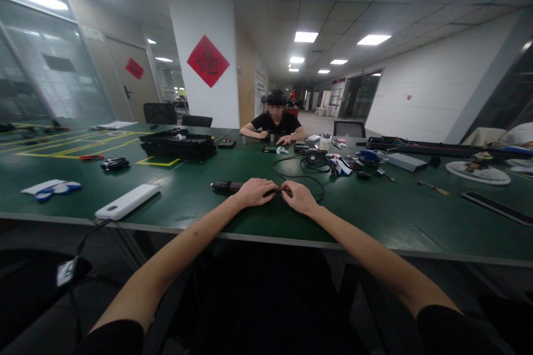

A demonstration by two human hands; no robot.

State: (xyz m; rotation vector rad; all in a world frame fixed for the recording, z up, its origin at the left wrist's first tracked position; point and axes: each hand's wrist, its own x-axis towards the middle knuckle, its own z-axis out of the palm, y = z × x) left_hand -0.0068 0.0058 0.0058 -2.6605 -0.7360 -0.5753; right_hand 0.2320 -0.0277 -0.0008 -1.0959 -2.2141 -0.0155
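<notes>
A dark corded electric screwdriver lies on the green table near its front edge, its silver tip toward the left. My left hand is closed over the tool's rear part, which it mostly hides. Just beside it, my right hand pinches the black cable close to the tool's rear end. From there the cable curves away to the right and back toward a tangle of cords. The exact spot where tool and cable meet is partly covered by my fingers.
Across the table a person sits with both hands near small parts. To the left are a white power strip, a black tray and blue-handled scissors. A flat dark bar and a white disc lie right.
</notes>
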